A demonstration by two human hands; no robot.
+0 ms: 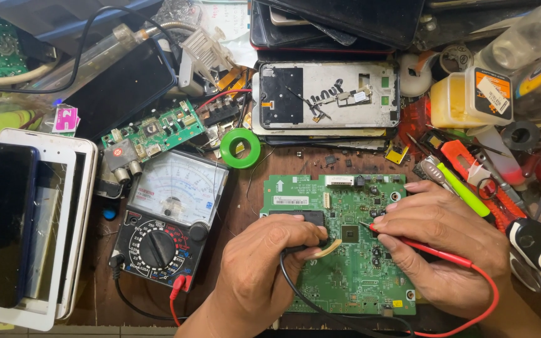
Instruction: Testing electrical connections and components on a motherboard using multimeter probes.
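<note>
Circuit board (345,250) low in middle of frame, on table (245,200). Left hand (264,269) on its left part, right hand (439,244) on its right part. Meter (170,219) left of board. Phone frame (327,97) above board. Tablet (26,225) at far left.

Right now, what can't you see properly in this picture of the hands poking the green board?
Head view:
- Black probe tip: hidden inside the left hand.
- Lower edge of the large green circuit board: covered by both hands and wires.
- Right hand wrist: cut off by the frame.
- Needle of the grey analogue multimeter: too small to tell.
</note>
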